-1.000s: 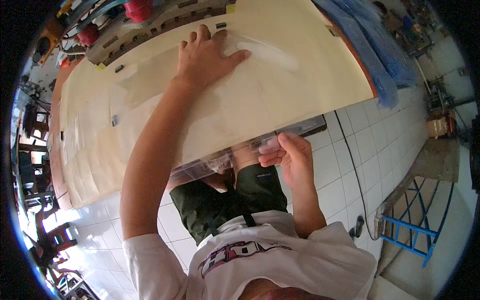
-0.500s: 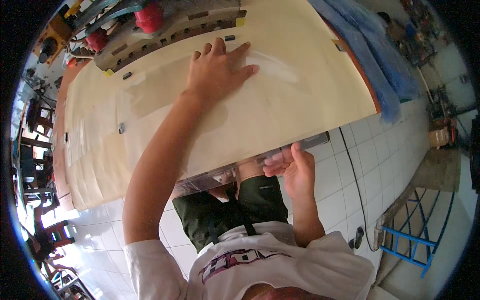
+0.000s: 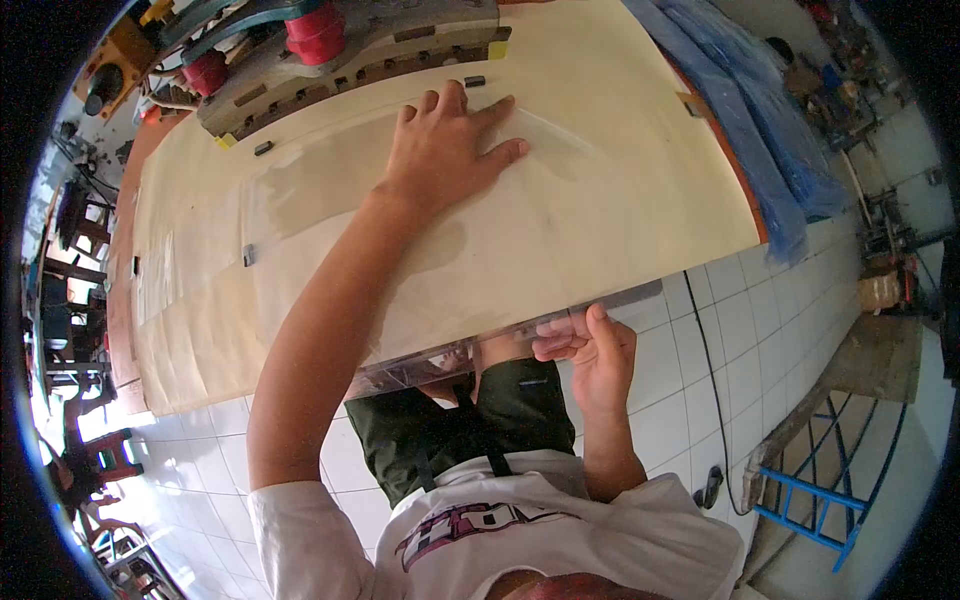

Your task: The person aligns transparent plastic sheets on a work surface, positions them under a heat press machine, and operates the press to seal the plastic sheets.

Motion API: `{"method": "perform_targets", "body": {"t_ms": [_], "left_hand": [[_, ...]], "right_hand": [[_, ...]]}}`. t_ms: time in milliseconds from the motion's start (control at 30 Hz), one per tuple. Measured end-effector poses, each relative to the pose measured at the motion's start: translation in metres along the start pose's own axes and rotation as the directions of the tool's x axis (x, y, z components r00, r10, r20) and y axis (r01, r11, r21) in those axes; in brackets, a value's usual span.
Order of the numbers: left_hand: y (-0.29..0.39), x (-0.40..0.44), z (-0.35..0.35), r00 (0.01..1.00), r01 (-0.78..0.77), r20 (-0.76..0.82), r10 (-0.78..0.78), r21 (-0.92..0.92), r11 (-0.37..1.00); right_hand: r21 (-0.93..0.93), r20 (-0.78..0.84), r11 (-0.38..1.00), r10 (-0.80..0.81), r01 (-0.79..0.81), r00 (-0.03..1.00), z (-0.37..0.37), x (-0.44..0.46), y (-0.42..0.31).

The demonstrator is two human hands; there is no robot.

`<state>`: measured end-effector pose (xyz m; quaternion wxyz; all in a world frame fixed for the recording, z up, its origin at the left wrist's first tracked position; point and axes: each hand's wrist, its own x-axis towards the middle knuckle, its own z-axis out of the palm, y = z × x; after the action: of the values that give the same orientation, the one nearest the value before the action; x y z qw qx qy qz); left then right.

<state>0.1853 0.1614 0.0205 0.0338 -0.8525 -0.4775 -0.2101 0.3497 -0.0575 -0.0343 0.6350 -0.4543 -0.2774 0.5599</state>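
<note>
A clear plastic sheet (image 3: 330, 205) lies over the cream paper on the table, and a strip of it hangs past the near edge. My left hand (image 3: 452, 150) rests palm down on the sheet, fingers spread, close to a small dark block (image 3: 475, 81). At the near table edge, my right hand (image 3: 597, 352) holds the overhanging strip. Its thumb points up on the near side, and the other fingers show blurred through the plastic.
Cream paper (image 3: 640, 170) covers the table. A grey bar with slots (image 3: 390, 60) and red knobs (image 3: 316, 35) stands along the far edge. More small dark blocks (image 3: 249, 255) lie at the left. Blue plastic wrap (image 3: 740, 130) drapes the right side. A cable (image 3: 708, 370) crosses the tiled floor.
The view has shifted slightly, so the table sits a little further right and lower. Both hands keep about the same places on the sheet.
</note>
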Motion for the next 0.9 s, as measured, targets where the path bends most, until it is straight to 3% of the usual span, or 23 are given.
{"method": "perform_targets", "body": {"t_ms": [767,833,900], "left_hand": [[0.0008,-0.0004,0.0038,0.995,-0.098,-0.021,0.1,0.105,0.99],[-0.0008,0.0003,0.0057,0.979,-0.151,-0.122,0.164,0.107,0.983],[-0.0002,0.0008,0.0067,0.98,-0.146,-0.125,0.158,0.102,0.984]], "right_hand": [[-0.04,0.015,0.999,0.008,-0.007,1.0,-0.0031,0.0006,0.0014],[-0.033,0.022,0.999,0.018,-0.018,1.0,-0.004,0.0008,0.0014],[-0.041,0.013,0.998,0.043,-0.043,0.999,-0.0039,0.0004,-0.0005]]}}
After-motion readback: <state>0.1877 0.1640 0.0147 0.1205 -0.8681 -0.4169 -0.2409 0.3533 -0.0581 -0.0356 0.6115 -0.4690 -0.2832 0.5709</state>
